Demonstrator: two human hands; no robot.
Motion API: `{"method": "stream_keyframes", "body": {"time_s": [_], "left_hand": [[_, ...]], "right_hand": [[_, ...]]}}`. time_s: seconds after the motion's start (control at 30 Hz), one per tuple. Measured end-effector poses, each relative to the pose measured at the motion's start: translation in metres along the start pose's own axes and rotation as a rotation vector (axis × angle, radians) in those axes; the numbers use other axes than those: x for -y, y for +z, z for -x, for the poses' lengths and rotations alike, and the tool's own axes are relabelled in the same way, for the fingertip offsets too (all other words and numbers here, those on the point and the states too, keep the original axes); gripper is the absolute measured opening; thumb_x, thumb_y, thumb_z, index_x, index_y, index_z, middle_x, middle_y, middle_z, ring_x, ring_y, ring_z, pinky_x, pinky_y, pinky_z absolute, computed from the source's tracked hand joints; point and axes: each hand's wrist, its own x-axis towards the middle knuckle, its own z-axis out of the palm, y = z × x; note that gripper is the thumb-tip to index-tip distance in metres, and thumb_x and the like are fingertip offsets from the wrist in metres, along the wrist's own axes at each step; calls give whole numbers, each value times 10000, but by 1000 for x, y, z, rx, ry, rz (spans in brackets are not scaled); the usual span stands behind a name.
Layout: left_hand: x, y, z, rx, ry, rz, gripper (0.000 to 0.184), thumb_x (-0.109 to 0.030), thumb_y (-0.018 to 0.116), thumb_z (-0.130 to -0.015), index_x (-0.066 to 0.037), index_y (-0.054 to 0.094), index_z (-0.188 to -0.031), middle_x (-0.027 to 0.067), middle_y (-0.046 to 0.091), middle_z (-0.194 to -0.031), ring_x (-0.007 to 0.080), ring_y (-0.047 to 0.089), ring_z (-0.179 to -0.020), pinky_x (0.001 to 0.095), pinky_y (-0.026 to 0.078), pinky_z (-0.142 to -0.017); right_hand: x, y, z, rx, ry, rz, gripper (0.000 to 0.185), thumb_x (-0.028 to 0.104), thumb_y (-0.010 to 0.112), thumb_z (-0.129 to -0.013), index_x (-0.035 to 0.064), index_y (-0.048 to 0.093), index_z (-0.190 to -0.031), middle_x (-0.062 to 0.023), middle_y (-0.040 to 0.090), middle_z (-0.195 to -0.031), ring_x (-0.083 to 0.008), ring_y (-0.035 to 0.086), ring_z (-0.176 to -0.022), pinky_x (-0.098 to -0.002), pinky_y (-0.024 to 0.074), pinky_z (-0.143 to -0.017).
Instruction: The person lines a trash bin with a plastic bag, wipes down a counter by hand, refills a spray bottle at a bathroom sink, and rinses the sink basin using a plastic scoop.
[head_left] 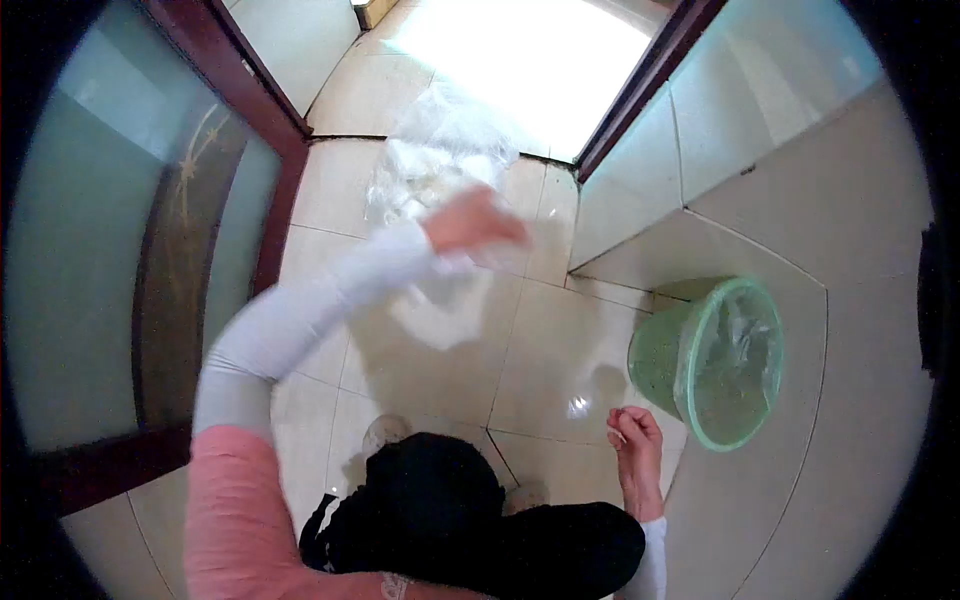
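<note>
My left hand, smeared by motion, is stretched out over the floor just in front of a clear plastic bag. White, crumpled-looking contents show through the bag, which lies on the tiles by the doorway. Whether the left fingers hold anything is lost in the blur. Lower right, my right hand is raised with its fingers curled together; anything between them is hidden or too small to make out. A green bucket-shaped bin with a clear liner stands to the right of that hand, apart from it.
Pale floor tiles stretch beneath me, with my legs in black at the bottom. A dark-framed glass door stands at left. Tiled wall and a ledge edge run along the right. Bright light comes through the doorway ahead.
</note>
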Motion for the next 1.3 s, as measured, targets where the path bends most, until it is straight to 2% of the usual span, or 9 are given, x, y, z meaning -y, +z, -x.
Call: {"method": "stream_keyframes", "body": {"time_s": [0.13, 0.4, 0.57, 0.6, 0.73, 0.8, 1.1, 1.17, 1.3], "left_hand": [[81, -64, -18, 201, -732, 115, 743, -569, 657, -554, 88, 592, -896, 236, 568, -980, 240, 557, -931, 310, 427, -779], [164, 3, -95, -107, -1018, 464, 971, -628, 655, -523, 125, 455, -1103, 196, 502, -1120, 273, 490, -1030, 326, 390, -861], [161, 44, -78, 159, -685, 1172, 481, -380, 552, -774, -51, 521, -1123, 80, 553, -1073, 173, 516, -974, 276, 392, -850], [226, 105, -86, 189, -838, 1212, 275, -223, 562, -780, 2, 601, -933, 67, 608, -915, 153, 565, -810, 279, 449, -717], [139, 54, -35, 370, -542, 619, 311, -263, 531, -796, -47, 571, -1015, 71, 598, -938, 169, 566, -835, 278, 437, -762], [79, 32, -23, -121, -1122, 911, 373, -305, 595, -742, 45, 589, -869, 94, 610, -795, 188, 562, -678, 319, 438, -641], [-39, -121, 8, -370, -1499, 1317, 388, -311, 650, -675, -5, 566, -898, 127, 597, -783, 234, 582, -679, 360, 453, -601], [-20, -121, 41, 344, -653, -83, 374, -298, 654, -647, -67, 590, -934, 97, 605, -802, 188, 579, -692, 342, 456, -605], [-46, -186, 31, 528, -753, -170, 380, -279, 685, -559, -75, 604, -870, 113, 614, -816, 226, 603, -720, 356, 475, -595]], "right_hand": [[54, 51, 38, 224, -156, 402, 93, 49, 560, -752, 35, 526, -839, -58, 575, -798, -128, 535, -736, -246, 411, -700], [101, 104, 119, 593, -235, 587, 139, -37, 579, -749, -11, 560, -885, -112, 574, -801, -219, 530, -652, -273, 430, -579], [115, 114, 132, 352, -438, 927, 139, -113, 559, -714, -24, 530, -816, -97, 521, -721, -181, 500, -606, -250, 409, -551], [109, 110, 131, 319, -401, 895, 91, -13, 586, -736, -25, 523, -801, -102, 504, -716, -198, 490, -600, -275, 404, -534], [77, 116, 126, 212, -471, 1044, 122, 25, 629, -670, 49, 592, -784, -102, 570, -701, -247, 554, -634, -307, 440, -583], [57, 126, 127, 245, -522, 1017, 94, 51, 618, -684, 51, 589, -773, -102, 577, -716, -273, 550, -641, -334, 441, -595], [22, 126, 223, 309, -402, 1171, 92, 115, 597, -720, 34, 574, -756, -139, 572, -669, -260, 573, -601, -335, 441, -534], [38, 124, 258, 269, -175, 1200, 123, 139, 599, -728, 24, 570, -761, -141, 575, -649, -268, 572, -583, -329, 439, -525], [114, 138, 322, 135, -134, 1085, 164, 185, 603, -732, 25, 590, -767, -113, 597, -638, -205, 579, -568, -292, 455, -550]]}}
